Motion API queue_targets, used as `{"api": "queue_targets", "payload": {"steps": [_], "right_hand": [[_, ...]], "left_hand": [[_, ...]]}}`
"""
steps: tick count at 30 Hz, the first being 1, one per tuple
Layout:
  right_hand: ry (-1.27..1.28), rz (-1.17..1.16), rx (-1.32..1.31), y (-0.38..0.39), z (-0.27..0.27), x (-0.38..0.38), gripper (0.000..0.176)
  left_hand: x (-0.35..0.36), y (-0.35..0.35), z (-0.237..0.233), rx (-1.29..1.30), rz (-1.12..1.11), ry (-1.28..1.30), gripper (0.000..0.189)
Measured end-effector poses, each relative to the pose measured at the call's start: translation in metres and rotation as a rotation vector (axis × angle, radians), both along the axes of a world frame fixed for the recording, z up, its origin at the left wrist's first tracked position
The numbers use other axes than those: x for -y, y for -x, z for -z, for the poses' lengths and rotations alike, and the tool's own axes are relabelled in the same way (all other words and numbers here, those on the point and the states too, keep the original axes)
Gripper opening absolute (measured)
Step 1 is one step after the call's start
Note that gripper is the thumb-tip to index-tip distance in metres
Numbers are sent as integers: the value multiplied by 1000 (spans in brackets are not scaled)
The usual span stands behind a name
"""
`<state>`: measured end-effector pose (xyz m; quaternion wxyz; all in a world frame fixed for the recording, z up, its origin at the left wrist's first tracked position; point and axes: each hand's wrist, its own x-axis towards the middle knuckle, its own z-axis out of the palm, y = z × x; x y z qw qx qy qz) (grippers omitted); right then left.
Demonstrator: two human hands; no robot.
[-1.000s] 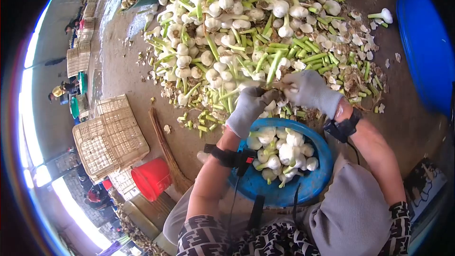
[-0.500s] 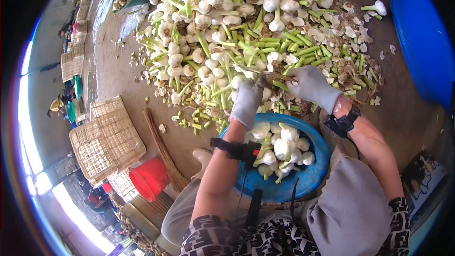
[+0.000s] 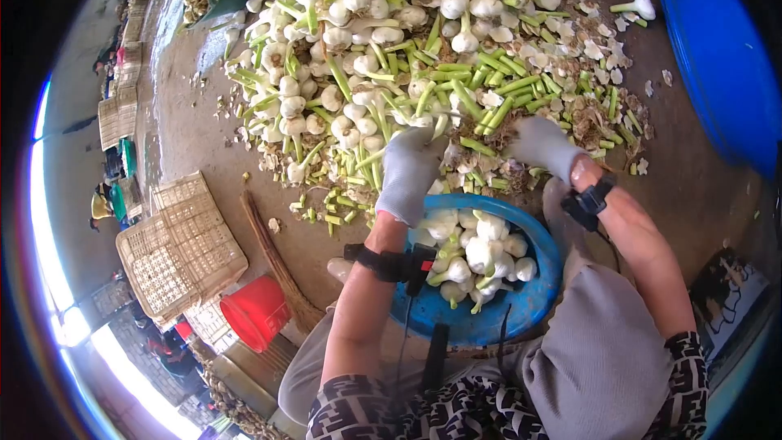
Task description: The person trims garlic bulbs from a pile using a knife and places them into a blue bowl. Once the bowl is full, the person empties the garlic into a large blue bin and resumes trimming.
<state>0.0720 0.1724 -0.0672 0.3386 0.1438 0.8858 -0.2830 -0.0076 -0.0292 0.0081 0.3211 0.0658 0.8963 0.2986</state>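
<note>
A big pile of garlic bulbs with green stems (image 3: 366,49) lies on the ground ahead of me. Between my knees sits a blue basin (image 3: 529,310) holding trimmed white garlic bulbs (image 3: 481,253). My left hand (image 3: 407,171), in a grey glove, reaches into the near edge of the pile with its fingers closed around a garlic bulb (image 3: 421,121). My right hand (image 3: 542,147), also gloved and blurred, is closed on a knife whose blade is hard to make out. Cut green stems and roots (image 3: 521,98) lie around both hands. Black bands wrap both wrists.
Woven crates (image 3: 179,244) stand at the left with a red bucket (image 3: 257,310) and a broom (image 3: 273,253) beside them. A large blue tub (image 3: 717,49) fills the right. More crates and people are far left.
My left hand has moved from over the basin forward into the pile. My right hand has shifted slightly right and up; the knife blade, clear half a second ago, is now hard to see.
</note>
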Motion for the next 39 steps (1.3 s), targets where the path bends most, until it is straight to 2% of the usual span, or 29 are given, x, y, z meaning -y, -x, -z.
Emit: {"api": "queue_targets", "payload": {"steps": [1,4,5,6,8,10,11,14,16,18,20,24,26,27,29,30,31,32,33,34,36,37,38,39], "right_hand": [[-23,97,-43,-15,15,-13,31],[-49,308,-47,-34,7,-15,29],[-59,368,-43,-32,-2,-16,29],[-24,323,-146,-30,-7,-10,27],[53,231,-345,-26,-17,8,25],[87,-1,-454,-13,-31,22,22],[104,-117,-507,-8,-36,27,21],[82,-219,-678,-1,-32,40,20],[84,-208,-632,2,-33,44,21],[84,-193,-530,6,-33,44,21],[111,-179,-539,5,-22,45,21],[190,-127,-620,-1,-9,32,20],[202,-99,-701,-4,-6,30,19],[205,-89,-742,-5,0,26,19],[-69,141,-344,-4,39,8,25],[-135,266,-263,-15,40,-18,30],[-228,305,-287,-23,33,-29,31],[-165,383,-362,-32,23,-33,33],[-236,319,-316,-42,26,-34,33],[-315,251,-302,-36,29,-40,33],[-170,318,-320,-28,20,-34,33],[-94,354,-317,-29,16,-30,34],[-86,357,-298,-31,18,-26,34],[-81,359,-284,-30,21,-24,34]], "left_hand": [[4,3,2,-28,26,20,34],[12,1,23,175,-652,-571,16],[2,2,38,279,-979,-794,13],[0,2,48,360,-1115,-908,13],[3,-5,62,443,-1032,-962,15],[7,-15,73,355,-784,-866,17],[9,-18,79,279,-647,-776,18],[12,-22,93,-46,-101,-374,22],[16,-26,91,-255,262,-75,25],[14,-34,91,-333,400,107,28],[9,-42,90,-351,361,254,25],[-3,-52,79,-503,74,147,25],[17,-54,172,-249,-240,-469,23],[12,-49,142,353,-604,-1081,21],[-2,-33,68,916,-1196,-1199,19],[-2,-36,40,587,-773,-1104,23],[-2,-41,12,196,-470,-950,28],[4,-35,-5,392,-244,-1100,26],[9,-29,-21,601,-8,-1207,25],[21,-23,-14,600,353,-765,26],[35,8,-11,159,523,-477,28],[40,42,1,419,78,-487,31],[49,76,12,155,-61,-549,36],[44,126,17,250,-487,-421,34]]}}
